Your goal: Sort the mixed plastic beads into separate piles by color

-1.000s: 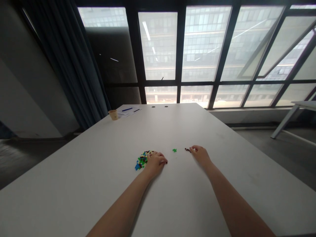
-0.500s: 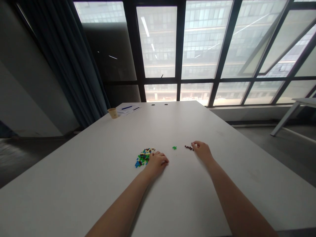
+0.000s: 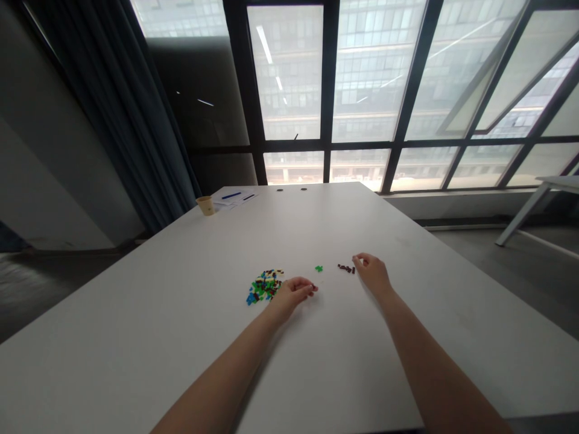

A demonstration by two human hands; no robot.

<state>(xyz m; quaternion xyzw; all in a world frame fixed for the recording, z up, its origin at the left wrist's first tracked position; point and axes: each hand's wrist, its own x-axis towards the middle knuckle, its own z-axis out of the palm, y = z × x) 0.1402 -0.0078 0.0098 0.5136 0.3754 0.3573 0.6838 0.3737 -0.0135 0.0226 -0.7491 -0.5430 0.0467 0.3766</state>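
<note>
My left hand hovers just right of a heap of small plastic building bricks in blue, green, cream and dark brown. Its thumb and fingers are closed in a pinch, with a tiny dark brown brick at the tips. On the right, my right hand rests beside a short group of dark brown bricks. Those fingertips are pinched together, and anything between them is too small to make out. A little cluster of green bricks lies between the two hands.
All of this lies on a large white table. Toward its far left corner stand a paper cup and sheets of paper with a blue pen. Two dark round discs sit near the far edge.
My left hand has moved right, away from the brick heap, and a brown brick now shows at its fingertips. My right hand has shifted slightly away from the brown bricks.
</note>
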